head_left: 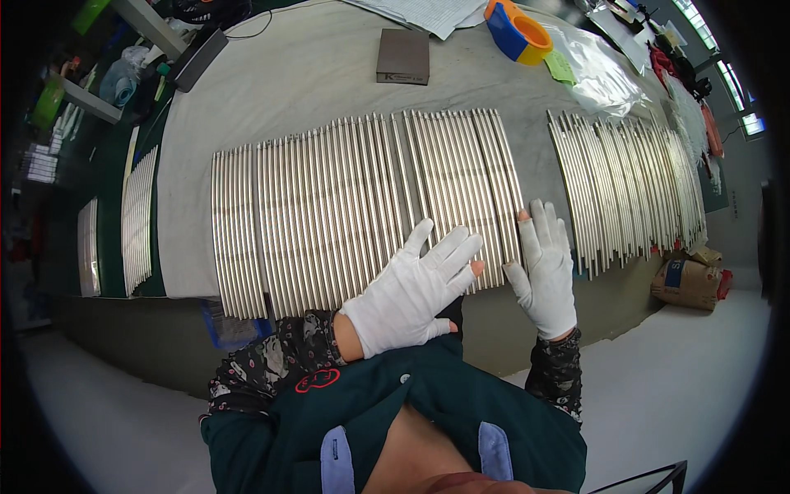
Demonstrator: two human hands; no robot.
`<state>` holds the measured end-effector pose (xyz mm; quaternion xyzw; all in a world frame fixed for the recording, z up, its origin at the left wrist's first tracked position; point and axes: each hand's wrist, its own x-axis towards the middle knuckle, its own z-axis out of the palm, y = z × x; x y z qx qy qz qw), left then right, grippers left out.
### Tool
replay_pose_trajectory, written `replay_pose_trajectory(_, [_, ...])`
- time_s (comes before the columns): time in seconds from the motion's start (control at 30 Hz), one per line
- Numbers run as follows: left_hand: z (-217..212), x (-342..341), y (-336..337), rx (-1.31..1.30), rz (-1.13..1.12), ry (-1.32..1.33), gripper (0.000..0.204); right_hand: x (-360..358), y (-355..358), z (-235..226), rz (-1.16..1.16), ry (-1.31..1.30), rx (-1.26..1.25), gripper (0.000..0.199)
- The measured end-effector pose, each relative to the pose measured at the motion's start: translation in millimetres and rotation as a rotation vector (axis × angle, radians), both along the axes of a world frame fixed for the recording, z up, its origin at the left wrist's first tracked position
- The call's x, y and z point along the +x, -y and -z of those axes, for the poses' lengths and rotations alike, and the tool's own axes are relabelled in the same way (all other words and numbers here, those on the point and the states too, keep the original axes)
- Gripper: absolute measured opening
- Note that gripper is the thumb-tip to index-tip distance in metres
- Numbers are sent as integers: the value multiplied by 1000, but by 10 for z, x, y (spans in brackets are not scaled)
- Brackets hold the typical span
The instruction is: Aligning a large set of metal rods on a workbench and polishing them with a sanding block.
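Observation:
Shiny metal rods (329,206) lie side by side in a wide row in front of me, their lengths running away from my body. My left hand (411,292), in a white glove with some bare fingertips, rests palm down across the near part of the row, fingers stretched out. At the row's right edge is my right hand (546,272), gloved the same way. Its fingers point away from me, extended beside the outermost rod, and its thumb stands apart. Neither hand grips a rod. A narrow gap splits the row above my left hand.
To the right lies another, less even batch of rods (629,189). Smaller rod groups (140,222) are at far left. A dark box (403,57), a blue-and-yellow tape dispenser (518,33), papers (428,12) and clear plastic (605,82) occupy the cloth-covered table's (288,74) far side.

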<state>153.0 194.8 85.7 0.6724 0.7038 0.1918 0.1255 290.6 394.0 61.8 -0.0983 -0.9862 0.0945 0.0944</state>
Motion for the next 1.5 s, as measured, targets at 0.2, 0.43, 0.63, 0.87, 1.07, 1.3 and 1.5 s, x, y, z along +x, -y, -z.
replay_pose_trajectory(0.2, [-4,8,-38,-16,4,-16,77,14,-27,23,5,-24,-2,68])
replay_pose_trajectory(0.43, [31,30,-120,-13,13,-18,79,38,-61,57,-15,-42,-15,65])
replay_pose_trajectory(0.63, [-113,4,153,57,5,-10,82,26,-33,22,-5,-42,-1,63])
replay_pose_trajectory(0.87, [-119,-160,697,-122,-264,-159,89,-18,-1,94,-15,-72,3,68])
replay_pose_trajectory(1.07, [-50,-136,552,-108,-255,-123,85,9,-9,192,-1,-148,45,62])
replay_pose_trajectory(1.3, [-26,-116,447,-32,-216,-84,78,-3,-7,209,10,-146,37,59])
replay_pose_trajectory(1.5, [-90,-113,561,50,-90,-63,80,-3,-24,224,-9,-177,28,55])
